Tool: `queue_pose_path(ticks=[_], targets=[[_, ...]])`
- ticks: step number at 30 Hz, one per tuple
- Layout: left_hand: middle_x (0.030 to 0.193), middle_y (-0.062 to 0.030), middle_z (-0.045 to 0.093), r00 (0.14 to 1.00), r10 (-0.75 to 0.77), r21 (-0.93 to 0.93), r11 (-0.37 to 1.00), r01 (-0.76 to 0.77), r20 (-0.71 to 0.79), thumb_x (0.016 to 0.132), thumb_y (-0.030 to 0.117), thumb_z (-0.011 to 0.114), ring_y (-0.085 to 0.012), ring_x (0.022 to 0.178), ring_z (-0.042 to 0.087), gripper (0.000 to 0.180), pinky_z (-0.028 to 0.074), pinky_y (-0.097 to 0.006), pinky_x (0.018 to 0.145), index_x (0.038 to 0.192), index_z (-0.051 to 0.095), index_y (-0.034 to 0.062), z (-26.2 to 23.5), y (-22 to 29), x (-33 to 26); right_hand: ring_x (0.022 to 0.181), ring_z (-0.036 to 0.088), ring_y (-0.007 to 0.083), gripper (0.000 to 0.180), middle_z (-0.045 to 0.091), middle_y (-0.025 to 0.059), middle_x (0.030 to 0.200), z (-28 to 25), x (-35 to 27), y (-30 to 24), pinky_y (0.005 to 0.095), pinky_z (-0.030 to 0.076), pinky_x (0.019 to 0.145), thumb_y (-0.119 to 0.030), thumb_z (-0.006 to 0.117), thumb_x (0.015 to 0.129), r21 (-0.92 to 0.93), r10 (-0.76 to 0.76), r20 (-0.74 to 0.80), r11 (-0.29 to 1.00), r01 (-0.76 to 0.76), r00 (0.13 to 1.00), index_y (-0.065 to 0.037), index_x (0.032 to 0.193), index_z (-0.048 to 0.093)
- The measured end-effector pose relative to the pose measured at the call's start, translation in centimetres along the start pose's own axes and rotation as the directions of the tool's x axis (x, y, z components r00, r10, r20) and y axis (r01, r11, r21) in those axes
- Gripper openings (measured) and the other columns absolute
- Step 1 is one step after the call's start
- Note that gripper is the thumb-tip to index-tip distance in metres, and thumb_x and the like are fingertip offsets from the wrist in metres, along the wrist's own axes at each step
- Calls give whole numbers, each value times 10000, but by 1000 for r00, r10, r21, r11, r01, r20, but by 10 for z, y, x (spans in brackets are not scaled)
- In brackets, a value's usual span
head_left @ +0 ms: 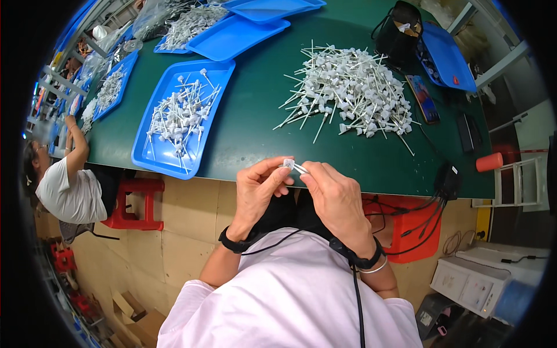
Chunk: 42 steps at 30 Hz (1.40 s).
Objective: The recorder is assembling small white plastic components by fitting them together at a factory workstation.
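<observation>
Your left hand [258,188] pinches a small white cap piece [288,163] between thumb and forefinger, grip closed on it. Your right hand [336,197] is closed on a thin white stick [301,169], whose tip meets the cap. Both are held just above the near edge of the green worktop [255,104], right in front of you.

You look to be in the joining step, seating the stick into the cap. The next move likely calls for keeping the stick in line with the cap's opening and pushing straight; whether it is already seated is too small to tell.

Outward from there, the big loose heap of white pieces [351,90] lies ahead and to your right, well within reach. The blue tray [217,87] with a smaller batch of white pieces sits ahead to your left. Nothing lies between your hands and either one.

Farther right, a phone [425,98] lies beside the heap, with a black pouch [399,32] and another blue tray [449,58] behind it. Cables [418,211] hang off the worktop's edge by your right wrist and could snag. Another person [64,185] sits at the far left.
</observation>
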<state>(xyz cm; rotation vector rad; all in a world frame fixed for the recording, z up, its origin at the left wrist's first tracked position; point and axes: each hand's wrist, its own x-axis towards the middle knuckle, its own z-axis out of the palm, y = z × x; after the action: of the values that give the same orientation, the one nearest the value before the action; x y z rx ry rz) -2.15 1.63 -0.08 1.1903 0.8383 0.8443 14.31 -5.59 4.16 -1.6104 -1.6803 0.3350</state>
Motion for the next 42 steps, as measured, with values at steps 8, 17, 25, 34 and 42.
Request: queue_pose_path(ticks=[8, 17, 25, 34, 42], targets=[[972, -89, 741, 996, 82, -19, 996, -82, 43, 941, 83, 664, -93, 709, 663, 264, 494, -184, 561, 1190, 660, -5, 5, -1, -1, 577, 632, 309, 195, 589, 105, 744, 1, 0, -3, 402, 491, 479, -139, 633, 929, -165, -28, 33, 986, 33, 999, -93, 1116, 607], [976, -102, 740, 997, 54, -45, 998, -52, 51, 945, 83, 660, -107, 739, 683, 263, 502, -189, 567, 1188, 655, -15, 2, -4, 0, 572, 630, 301, 210, 579, 103, 731, 1, 0, -5, 401, 490, 479, -136, 626, 932, -195, -31, 36, 980, 38, 999, -99, 1138, 615], [973, -86, 742, 997, 62, -26, 998, -61, 42, 941, 86, 667, -97, 740, 680, 256, 500, -188, 569, 1183, 667, 1, 2, -4, -1, 576, 634, 297, 204, 586, 102, 742, 2, 0, -5, 399, 494, 483, -143, 626, 933, -184, -34, 30, 982, 39, 999, -93, 1132, 617], [971, -72, 741, 998, 69, 23, 997, -69, 12, 935, 88, 675, -88, 742, 674, 250, 504, -188, 578, 1174, 680, 13, 5, -3, -3, 585, 640, 294, 187, 587, 102, 737, 3, 0, -4, 399, 495, 488, -140, 626, 932, -190, -33, 31, 981, 38, 999, -86, 1110, 613], [945, -58, 741, 994, 105, 141, 985, -101, -22, 928, 100, 686, -92, 746, 679, 238, 513, -193, 584, 1154, 697, 28, 6, -4, -5, 588, 643, 302, 159, 583, 107, 719, 2, 0, -4, 407, 497, 492, -142, 623, 933, -199, -22, 50, 980, 32, 998, -80, 1079, 615]])
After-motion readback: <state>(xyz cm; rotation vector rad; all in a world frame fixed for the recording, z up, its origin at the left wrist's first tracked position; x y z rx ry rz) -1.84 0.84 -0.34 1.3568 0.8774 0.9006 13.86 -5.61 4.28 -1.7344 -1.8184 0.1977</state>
